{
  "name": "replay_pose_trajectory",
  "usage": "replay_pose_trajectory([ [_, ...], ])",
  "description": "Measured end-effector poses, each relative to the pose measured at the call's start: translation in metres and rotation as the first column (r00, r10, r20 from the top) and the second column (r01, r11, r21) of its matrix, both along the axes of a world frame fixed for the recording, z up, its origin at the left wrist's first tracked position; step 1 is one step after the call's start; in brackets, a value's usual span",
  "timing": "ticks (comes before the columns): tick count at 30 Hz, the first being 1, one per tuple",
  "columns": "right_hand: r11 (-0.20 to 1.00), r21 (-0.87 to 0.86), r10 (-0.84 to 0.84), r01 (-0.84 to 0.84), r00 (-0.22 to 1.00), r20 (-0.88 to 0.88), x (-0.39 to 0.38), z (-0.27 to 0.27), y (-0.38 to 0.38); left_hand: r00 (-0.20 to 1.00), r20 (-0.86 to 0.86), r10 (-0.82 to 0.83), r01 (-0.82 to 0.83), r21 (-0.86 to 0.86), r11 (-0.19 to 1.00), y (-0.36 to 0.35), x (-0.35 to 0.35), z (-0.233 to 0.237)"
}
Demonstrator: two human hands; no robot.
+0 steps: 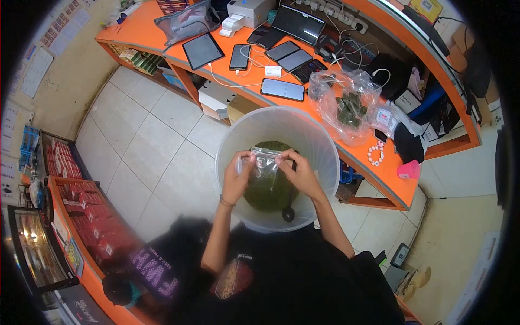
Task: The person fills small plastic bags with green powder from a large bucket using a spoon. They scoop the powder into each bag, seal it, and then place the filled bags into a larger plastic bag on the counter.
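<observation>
A small clear zip-lock bag [265, 163] is stretched between my two hands over a large translucent plastic tub [319, 141]. My left hand [237, 176] pinches the bag's upper left corner. At the upper right corner, the thumb and fingers of my right hand [300, 174] are closed on the bag's edge. Green powdery or leafy material [265, 199] covers the bottom of the tub. A dark scoop or spoon [288, 214] rests on it near the tub's front right, its handle partly hidden behind my right hand.
Behind the tub, an orange counter [227, 89] holds several phones, a tablet [203, 51], a label printer [249, 13] and cables. A plastic bag with green leaves [351, 108] lies near a pink cup [409, 169]. Red packets [95, 214] fill shelves at left.
</observation>
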State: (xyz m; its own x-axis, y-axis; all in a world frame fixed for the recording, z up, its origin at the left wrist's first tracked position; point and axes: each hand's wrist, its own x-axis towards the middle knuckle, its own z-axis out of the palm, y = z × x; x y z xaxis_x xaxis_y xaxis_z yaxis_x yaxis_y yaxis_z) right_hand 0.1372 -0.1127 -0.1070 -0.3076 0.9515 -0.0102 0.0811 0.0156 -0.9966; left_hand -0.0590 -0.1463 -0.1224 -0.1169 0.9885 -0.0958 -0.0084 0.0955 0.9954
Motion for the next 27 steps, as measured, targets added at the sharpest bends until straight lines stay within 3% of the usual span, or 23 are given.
replay_pose_trajectory([
  [1, 0.993, 0.117, -0.016, 0.007, 0.997, 0.071, 0.000, -0.005, 0.000, 1.000, -0.005, 0.018, -0.018, 0.004, 1.000, 0.000, 0.000, 0.001],
  [4, 0.980, 0.193, -0.050, 0.038, 0.997, 0.057, -0.004, -0.006, -0.001, 0.991, 0.120, 0.052, -0.059, 0.050, 0.997, 0.001, 0.004, 0.008],
  [7, 0.980, 0.200, -0.038, 0.022, 0.996, 0.079, -0.007, 0.001, -0.005, 0.997, 0.026, 0.075, -0.078, 0.131, 0.988, 0.002, 0.003, 0.000],
  [13, 0.980, 0.181, -0.102, 0.088, 0.993, 0.068, -0.014, -0.006, -0.006, 0.995, 0.058, 0.078, -0.083, 0.096, 0.992, -0.001, 0.002, 0.003],
  [20, 0.985, 0.157, -0.063, 0.064, 0.998, -0.008, -0.020, -0.005, -0.010, 1.000, 0.017, 0.010, -0.012, 0.128, 0.992, -0.003, 0.003, -0.004],
  [23, 0.978, 0.197, -0.069, 0.068, 0.998, 0.000, -0.020, -0.005, -0.008, 0.999, 0.023, 0.036, -0.039, 0.132, 0.991, -0.003, 0.005, -0.004],
  [27, 0.962, 0.269, -0.049, 0.046, 0.999, 0.002, -0.021, -0.004, -0.007, 0.997, -0.038, -0.060, 0.064, 0.095, 0.993, -0.004, 0.004, -0.002],
])
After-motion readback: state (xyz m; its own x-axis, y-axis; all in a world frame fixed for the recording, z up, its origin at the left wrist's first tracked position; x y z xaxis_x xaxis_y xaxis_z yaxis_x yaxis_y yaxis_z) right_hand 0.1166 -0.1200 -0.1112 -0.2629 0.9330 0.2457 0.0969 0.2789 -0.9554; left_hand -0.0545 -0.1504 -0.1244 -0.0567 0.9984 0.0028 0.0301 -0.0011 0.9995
